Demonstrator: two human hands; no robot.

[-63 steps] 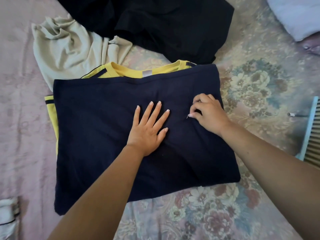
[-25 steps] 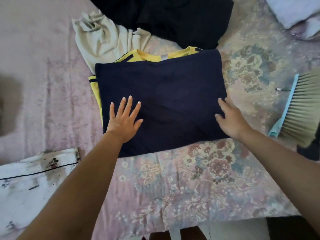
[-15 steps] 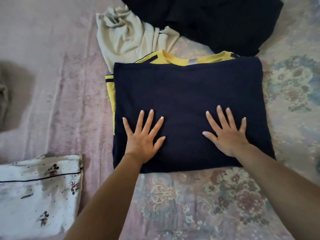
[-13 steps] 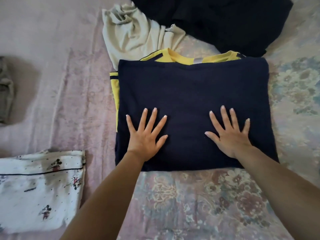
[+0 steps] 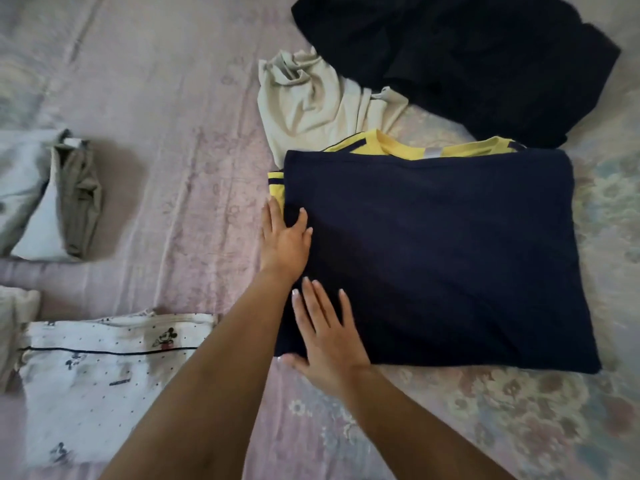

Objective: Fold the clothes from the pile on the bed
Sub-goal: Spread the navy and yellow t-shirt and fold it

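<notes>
Bed (image 5: 156, 98), folded cartoon-print cloth (image 5: 100, 375), beige garment (image 5: 311, 98)

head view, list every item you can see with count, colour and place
navy garment: 1, dark navy, folded, centre-right of bed
yellow shirt: 1, yellow with navy stripes, under the navy garment
beige garment: 1, crumpled, behind the stack
black clothes: pile, top right
cartoon-print cloth: 1, white, folded, lower left
grey and olive clothes: folded, far left
bedsheet: 1, pink floral
left hand: at the stack's left edge
right hand: flat on the near-left corner
</notes>
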